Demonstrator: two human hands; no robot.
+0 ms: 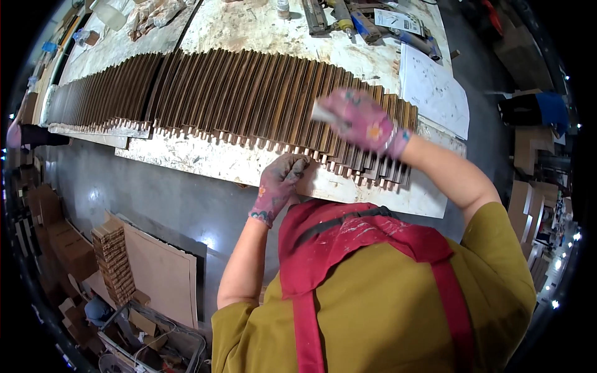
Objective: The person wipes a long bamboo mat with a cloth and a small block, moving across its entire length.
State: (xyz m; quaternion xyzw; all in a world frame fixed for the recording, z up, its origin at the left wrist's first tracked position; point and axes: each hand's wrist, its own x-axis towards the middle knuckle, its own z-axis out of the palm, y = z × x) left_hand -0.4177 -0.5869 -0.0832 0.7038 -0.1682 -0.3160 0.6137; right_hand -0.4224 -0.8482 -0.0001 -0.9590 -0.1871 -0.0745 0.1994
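A long row of dark brown wooden strips (pixel 249 99) stands side by side on the worktable, with pale dowel ends sticking out along the near edge. My right hand (pixel 364 121), in a pink floral glove, is over the strips toward the right end. Its fingers close on a small pale flat piece (pixel 321 114), whose kind is blurred. My left hand (pixel 280 180), gloved with a dark grey palm, is at the row's near edge beside the dowel ends. Its fingers are curled together, and what they hold, if anything, is hidden.
White paper sheets (pixel 432 90) lie right of the row on the stained worktable (pixel 217 31). Tools (pixel 364 25) and a small bottle (pixel 283 9) are at the back. Stacked wooden pieces (pixel 113 261), a leaning board (pixel 161 267) and a cart (pixel 152 339) stand on the floor at left.
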